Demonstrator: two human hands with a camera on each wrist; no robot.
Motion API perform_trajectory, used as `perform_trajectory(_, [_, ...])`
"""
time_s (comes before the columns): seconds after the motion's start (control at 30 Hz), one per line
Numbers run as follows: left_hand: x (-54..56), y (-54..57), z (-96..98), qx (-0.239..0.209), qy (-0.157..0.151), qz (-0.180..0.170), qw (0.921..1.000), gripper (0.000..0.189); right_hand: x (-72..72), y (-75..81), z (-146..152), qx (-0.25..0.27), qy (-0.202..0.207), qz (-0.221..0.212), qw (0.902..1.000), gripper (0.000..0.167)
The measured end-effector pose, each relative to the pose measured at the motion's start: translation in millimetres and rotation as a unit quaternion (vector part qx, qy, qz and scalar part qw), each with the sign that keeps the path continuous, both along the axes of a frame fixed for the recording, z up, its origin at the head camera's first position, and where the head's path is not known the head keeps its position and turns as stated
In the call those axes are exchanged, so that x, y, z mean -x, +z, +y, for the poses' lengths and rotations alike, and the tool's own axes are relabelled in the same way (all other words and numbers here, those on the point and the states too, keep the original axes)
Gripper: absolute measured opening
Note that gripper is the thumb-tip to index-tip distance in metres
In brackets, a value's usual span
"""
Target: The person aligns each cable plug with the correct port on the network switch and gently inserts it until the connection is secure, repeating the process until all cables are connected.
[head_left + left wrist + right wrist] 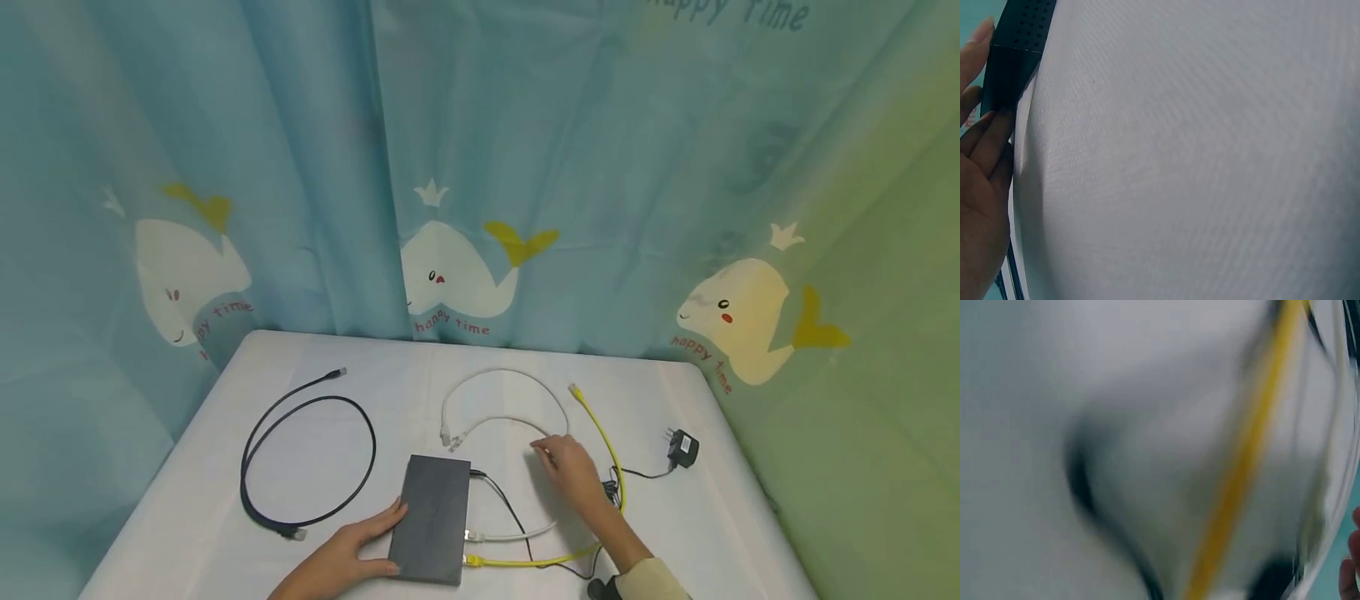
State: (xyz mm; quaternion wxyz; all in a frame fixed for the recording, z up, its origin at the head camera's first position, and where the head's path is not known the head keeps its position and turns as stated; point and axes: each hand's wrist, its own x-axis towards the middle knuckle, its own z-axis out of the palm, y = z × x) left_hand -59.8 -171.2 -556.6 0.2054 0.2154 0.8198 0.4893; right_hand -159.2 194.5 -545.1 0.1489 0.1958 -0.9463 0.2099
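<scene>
A flat dark grey network switch box [431, 521] lies on the white table. My left hand [348, 550] rests against its left edge, index finger and thumb apart; its vented side [1019, 31] shows beside the fingers in the left wrist view. My right hand [573, 471] hovers right of the box, fingers loosely bent, fingertips close below a looped white network cable [510, 369]. White plugs [452, 442] lie above the box. A yellow network cable [525, 563], a white cable [510, 537] and a black power lead [491, 482] run from the box's right side.
A coiled black network cable [373, 442] lies at the left. The yellow cable's loose plug [575, 390] points toward the back. A black power adapter [683, 448] lies at the right, its bundled cord [611, 492] beside my right forearm. A whale-patterned curtain [465, 167] hangs behind the table.
</scene>
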Motion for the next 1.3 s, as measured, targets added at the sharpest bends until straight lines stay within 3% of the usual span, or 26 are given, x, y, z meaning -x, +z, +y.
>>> perform_trajectory(0.07, [0.1,0.0,0.3,-0.001,-0.002,0.000,1.0000,0.073,8.3,4.9,15,-0.009,-0.032,-0.017,0.9993,0.013])
perform_trajectory(0.13, [0.0,0.2,0.3,0.001,-0.004,0.004,1.0000,0.073,13.8,8.4,28,-0.015,-0.038,-0.046,0.9981,0.018])
perform_trajectory(0.3, [-0.4,-1.1,1.1,0.003,-0.006,0.019,0.9998,0.072,17.9,6.8,47,-0.025,0.012,-0.142,0.9894,0.025])
perform_trajectory(0.4, [-1.5,-2.0,1.7,-0.002,-0.007,0.022,0.9997,0.072,15.9,2.9,51,-0.017,0.031,-0.171,0.9846,0.026])
perform_trajectory(0.73, [-2.4,-2.1,0.8,-0.011,-0.004,0.029,0.9995,0.071,19.1,-1.3,49,-0.035,0.023,-0.179,0.9829,0.039])
perform_trajectory(1.07, [-4.2,0.1,-0.1,0.000,-0.003,0.036,0.9994,0.071,15.0,-5.4,51,-0.026,-0.007,-0.196,0.9802,0.034])
perform_trajectory(1.17, [-4.4,-0.3,-0.3,0.002,-0.003,0.032,0.9995,0.071,13.1,-6.9,53,-0.044,-0.005,-0.178,0.9830,0.031])
perform_trajectory(1.3, [-3.9,-1.6,0.1,0.000,0.000,0.030,0.9996,0.070,11.0,-5.7,55,-0.105,-0.017,-0.114,0.9877,0.022])
